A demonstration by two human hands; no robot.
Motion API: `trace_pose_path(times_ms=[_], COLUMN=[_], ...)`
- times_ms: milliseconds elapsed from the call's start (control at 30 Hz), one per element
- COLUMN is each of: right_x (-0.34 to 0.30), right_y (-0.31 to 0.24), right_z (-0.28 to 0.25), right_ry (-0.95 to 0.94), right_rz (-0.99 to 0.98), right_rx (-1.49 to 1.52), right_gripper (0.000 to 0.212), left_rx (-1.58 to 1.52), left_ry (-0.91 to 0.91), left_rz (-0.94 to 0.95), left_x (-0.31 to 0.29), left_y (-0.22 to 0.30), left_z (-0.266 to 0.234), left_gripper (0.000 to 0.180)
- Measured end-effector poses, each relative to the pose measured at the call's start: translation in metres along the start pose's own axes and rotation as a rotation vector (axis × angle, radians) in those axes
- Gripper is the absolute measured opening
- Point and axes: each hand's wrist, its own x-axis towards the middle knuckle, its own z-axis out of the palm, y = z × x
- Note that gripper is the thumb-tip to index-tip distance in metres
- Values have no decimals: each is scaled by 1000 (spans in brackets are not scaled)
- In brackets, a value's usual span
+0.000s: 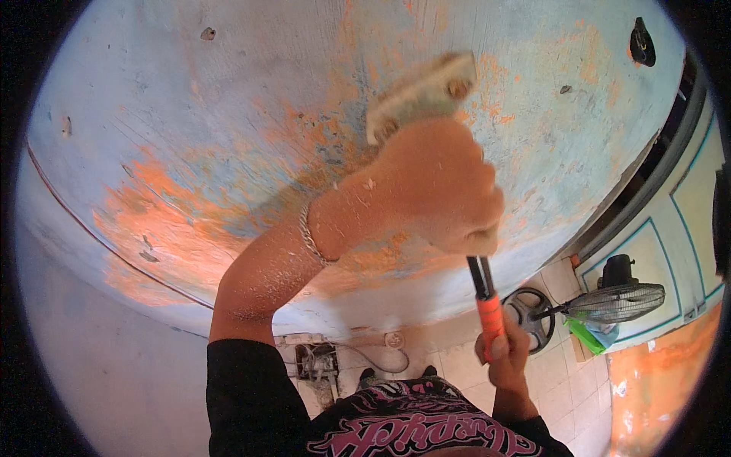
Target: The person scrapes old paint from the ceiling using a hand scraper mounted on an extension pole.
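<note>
A long-handled scraper [425,93] with a wide, dusty head and two bolts lies against the wall [266,84]. My left hand [434,183] is closed around its handle just below the head, fingers wrapped over it. Lower down, my right hand [509,356] grips the orange end of the black handle. The wall is pale blue-grey, with scraped orange patches [175,228] to the left of and below the tool. Pale flecks cover my left forearm, which wears a chain bracelet [308,238]. The blade's edge against the wall cannot be made out clearly.
On the tiled floor [560,373] at the right stands a pedestal fan [615,303] with a round base. A pale door [647,244] is behind it. Below my left arm sits a dusty dark item [316,362] near a cable. A dark fixture [642,42] sticks out of the wall at upper right.
</note>
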Motion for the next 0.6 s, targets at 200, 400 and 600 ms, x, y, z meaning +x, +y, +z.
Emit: trace_pose_path(times_ms=[200,400,600], right_x=[-5,7,18], right_y=[4,2,1], right_z=[-14,-15,-9], right_ry=[-413,-398,-442], right_rz=[313,275,177], right_rx=[376,509,921], right_gripper=[71,69,67], left_rx=[-63,40,72], left_ry=[131,190,253], left_rz=[181,273,296], left_x=[-9,18,24], left_y=[9,-14,-17], left_z=[22,17,20], left_gripper=[28,27,25])
